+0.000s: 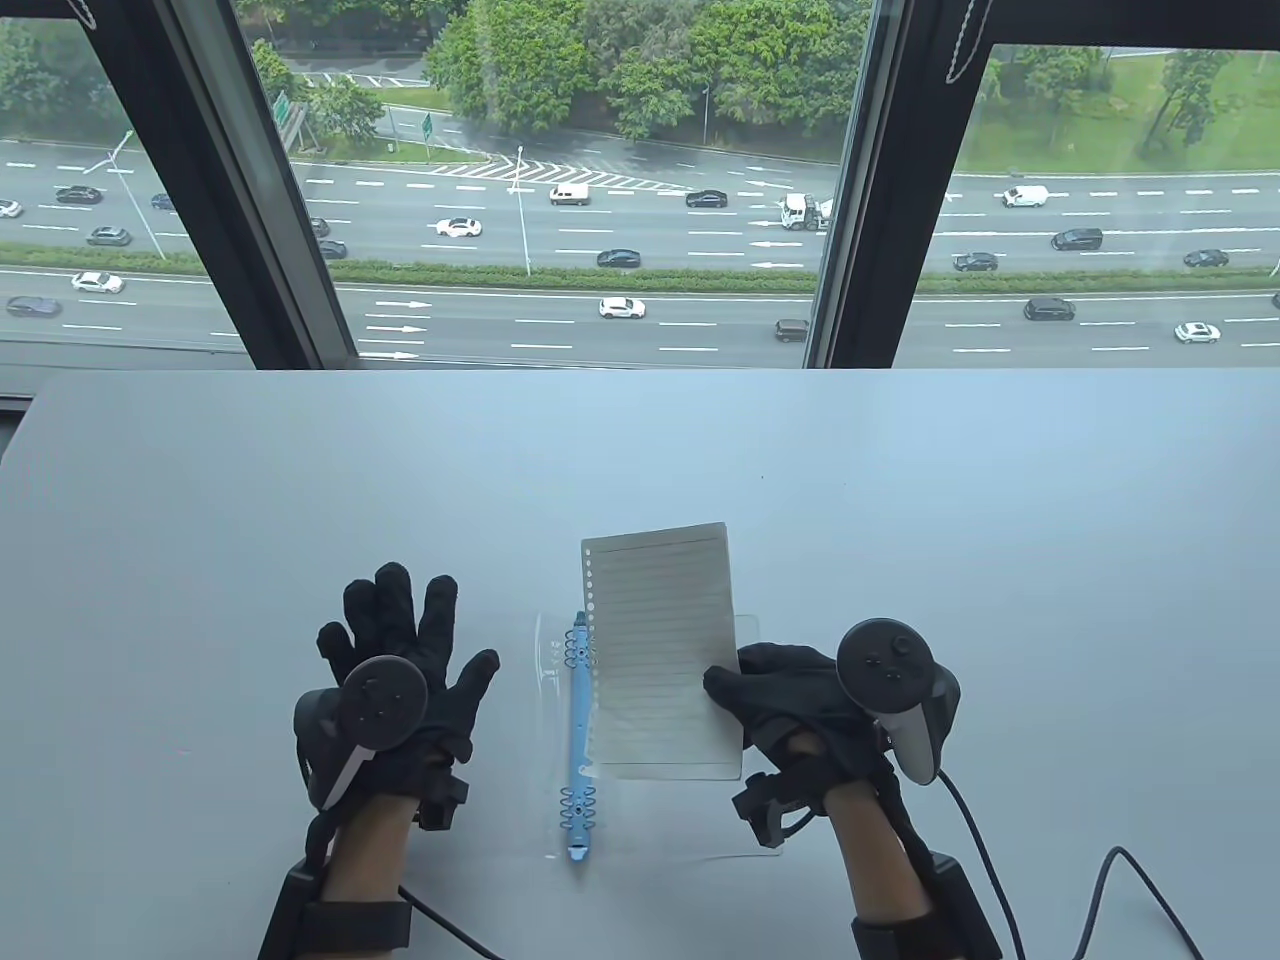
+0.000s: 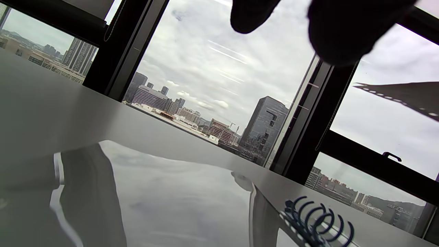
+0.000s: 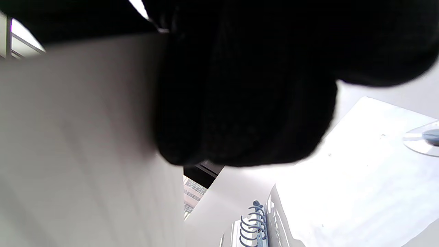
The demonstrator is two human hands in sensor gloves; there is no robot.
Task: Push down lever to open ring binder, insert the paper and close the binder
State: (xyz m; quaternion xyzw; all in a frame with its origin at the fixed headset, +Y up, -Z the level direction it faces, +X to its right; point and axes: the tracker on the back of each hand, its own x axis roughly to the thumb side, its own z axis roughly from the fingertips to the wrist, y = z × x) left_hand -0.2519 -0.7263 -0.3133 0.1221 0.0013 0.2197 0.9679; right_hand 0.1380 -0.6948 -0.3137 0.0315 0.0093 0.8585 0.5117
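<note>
Nearest the table's front edge, the left hand [image 1: 405, 665] hovers palm down with its fingers spread and straight, holding nothing, just left of the ring binder. The right hand [image 1: 790, 695] pinches the right edge of the lined paper [image 1: 665, 650], thumb on top of the sheet. Between the hands lies the blue ring binder spine [image 1: 578, 740], running front to back on the grey table [image 1: 900, 500], with a cluster of rings [image 1: 578, 808] near its front end and another [image 1: 578, 655] near its far end; clear covers lie flat on either side. The paper's punched left edge sits just beside the spine, the sheet raised above the right cover. Beyond the table, a window [image 1: 600, 200] overlooks a highway.
</note>
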